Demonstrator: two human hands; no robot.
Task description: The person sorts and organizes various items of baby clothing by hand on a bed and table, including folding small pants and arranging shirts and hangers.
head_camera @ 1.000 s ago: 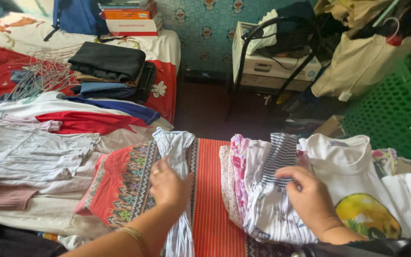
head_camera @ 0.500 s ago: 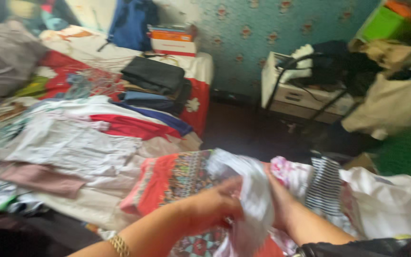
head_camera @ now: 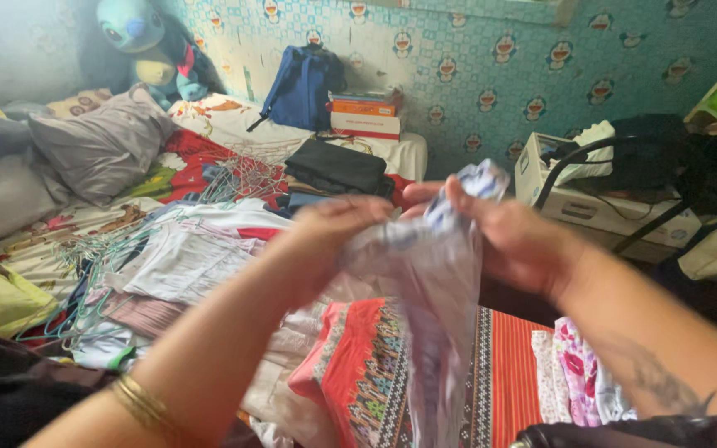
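A person's left hand (head_camera: 325, 228) and right hand (head_camera: 512, 236) are both closed on the top of a pale, thin, faintly printed cloth garment (head_camera: 437, 290), lifted at chest height so that its length hangs straight down over the near edge of the bed, above a red woven cloth with patterned bands (head_camera: 358, 365). Motion blur leaves the garment's kind uncertain; it may be a small shirt. Its lower end runs out of view at the bottom. Wire hangers (head_camera: 242, 178) and folded dark clothes (head_camera: 338, 166) lie toward the bed's far edge.
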